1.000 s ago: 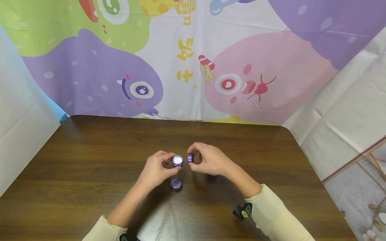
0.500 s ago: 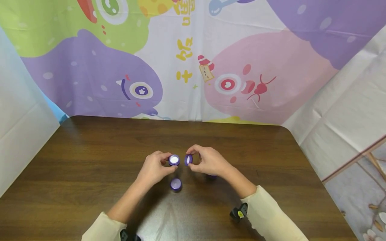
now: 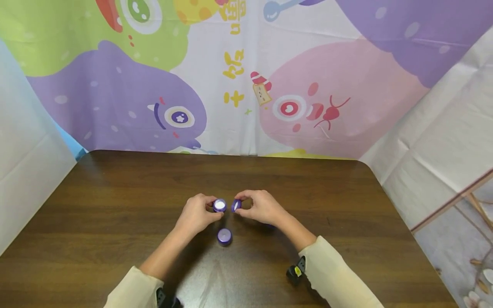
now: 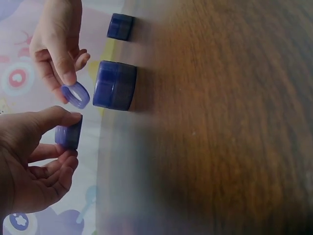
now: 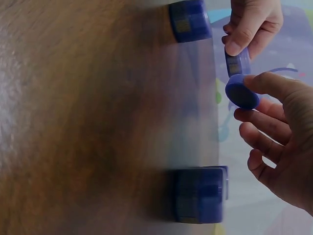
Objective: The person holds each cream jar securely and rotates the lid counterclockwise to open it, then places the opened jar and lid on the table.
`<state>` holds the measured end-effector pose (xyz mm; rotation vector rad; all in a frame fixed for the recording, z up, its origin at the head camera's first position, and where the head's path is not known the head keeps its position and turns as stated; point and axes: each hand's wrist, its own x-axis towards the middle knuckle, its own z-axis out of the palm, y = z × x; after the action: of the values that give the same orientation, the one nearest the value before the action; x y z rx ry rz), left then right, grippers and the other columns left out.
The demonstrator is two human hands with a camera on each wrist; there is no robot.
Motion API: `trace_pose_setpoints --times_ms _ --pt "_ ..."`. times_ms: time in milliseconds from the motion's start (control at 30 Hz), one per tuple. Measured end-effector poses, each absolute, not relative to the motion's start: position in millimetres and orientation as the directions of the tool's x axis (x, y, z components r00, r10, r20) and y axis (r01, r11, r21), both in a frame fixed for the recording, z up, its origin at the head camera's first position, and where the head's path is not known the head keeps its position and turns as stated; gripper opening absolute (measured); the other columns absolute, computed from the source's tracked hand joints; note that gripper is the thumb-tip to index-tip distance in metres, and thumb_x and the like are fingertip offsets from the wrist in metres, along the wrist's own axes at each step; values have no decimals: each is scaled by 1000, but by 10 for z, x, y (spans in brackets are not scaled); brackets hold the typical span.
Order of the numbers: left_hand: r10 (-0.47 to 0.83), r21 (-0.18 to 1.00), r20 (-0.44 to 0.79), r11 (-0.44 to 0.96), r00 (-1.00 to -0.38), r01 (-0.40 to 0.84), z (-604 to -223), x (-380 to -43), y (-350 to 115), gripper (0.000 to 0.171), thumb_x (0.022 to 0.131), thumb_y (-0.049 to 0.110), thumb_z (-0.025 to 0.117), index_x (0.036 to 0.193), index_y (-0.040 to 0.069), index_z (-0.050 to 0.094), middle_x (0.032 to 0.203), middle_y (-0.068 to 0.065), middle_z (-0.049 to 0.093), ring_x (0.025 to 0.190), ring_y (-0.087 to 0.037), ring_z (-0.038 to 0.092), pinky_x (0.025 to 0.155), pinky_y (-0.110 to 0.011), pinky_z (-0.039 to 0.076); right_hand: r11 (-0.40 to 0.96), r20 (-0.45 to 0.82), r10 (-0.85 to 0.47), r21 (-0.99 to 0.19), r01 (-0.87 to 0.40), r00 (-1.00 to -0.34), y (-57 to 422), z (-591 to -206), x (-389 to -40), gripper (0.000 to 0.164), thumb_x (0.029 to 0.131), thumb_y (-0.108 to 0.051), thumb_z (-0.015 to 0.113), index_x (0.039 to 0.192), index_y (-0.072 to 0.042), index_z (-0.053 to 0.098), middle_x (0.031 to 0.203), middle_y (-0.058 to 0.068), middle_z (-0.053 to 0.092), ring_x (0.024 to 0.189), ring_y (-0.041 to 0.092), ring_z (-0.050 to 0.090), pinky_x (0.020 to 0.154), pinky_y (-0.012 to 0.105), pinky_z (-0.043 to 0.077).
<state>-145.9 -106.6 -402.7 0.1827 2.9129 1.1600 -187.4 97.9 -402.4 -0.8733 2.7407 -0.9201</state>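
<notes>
My left hand [image 3: 196,215] pinches a small purple jar [image 3: 219,205] between thumb and fingers, its lidless white inside facing up in the head view. Just right of it, my right hand [image 3: 262,207] pinches a purple screw lid [image 3: 236,205] by its rim. The lid tilts, its pale inner side turned toward the jar. A narrow gap parts lid from jar in the head view. Seen from the left wrist, the lid [image 4: 77,95] looks like a hollow ring beside the jar [image 4: 69,134]. The right wrist view shows the lid's flat top [image 5: 242,93].
A purple jar with its lid on [image 3: 224,236] stands on the brown wooden table [image 3: 127,239], nearer me than the hands. Another purple jar [image 3: 268,225] is mostly hidden behind my right wrist. Behind the table hangs a cartoon-printed cloth [image 3: 246,137].
Both hands have shifted slightly left, with the right moving closer to the left. The lid has turned so that its pale inside shows. Both resting jars have stayed put.
</notes>
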Motion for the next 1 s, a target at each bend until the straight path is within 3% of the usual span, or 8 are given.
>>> trace_pose_setpoints --times_ms 267,433,600,767,1000 --pt "104 644 4 760 -995 82 -4092 -1501 -1073 41 75 16 77 109 -3 66 99 -15 64 89 -25 61 79 -38 52 671 36 -555 -571 -473 -831 942 -4136 -1923 34 81 -23 73 111 -12 63 110 5 69 100 21 64 81 30 51" --pt "105 634 -29 771 -994 63 -4116 -1521 -1058 41 76 16 75 111 -3 65 103 -17 64 96 -29 60 85 -43 50 700 15 -555 -532 -476 -832 922 -4179 -1948 35 81 -24 72 113 -11 61 112 5 68 106 20 63 91 35 50" --pt "121 606 -22 791 -992 83 -4151 -1546 -1039 37 75 15 75 106 -2 67 99 -16 65 95 -30 60 84 -44 50 725 2 -569 -471 -503 -822 917 -4186 -1942 38 81 -27 72 115 -11 63 113 5 68 106 18 63 89 33 51" --pt "131 581 -15 808 -991 97 -4185 -1558 -1035 30 74 15 76 99 0 70 91 -12 65 88 -25 59 80 -42 49 749 -15 -582 -398 -530 -813 922 -4173 -1940 41 82 -30 71 118 -13 65 115 2 68 95 11 64 82 29 53" --pt "145 580 -21 808 -989 106 -4203 -1583 -1019 22 72 15 76 91 3 71 82 -6 65 78 -19 57 73 -37 48 789 -58 -550 -364 -495 -833 918 -4170 -1942 40 82 -30 70 118 -13 64 112 1 69 90 9 63 81 30 53"
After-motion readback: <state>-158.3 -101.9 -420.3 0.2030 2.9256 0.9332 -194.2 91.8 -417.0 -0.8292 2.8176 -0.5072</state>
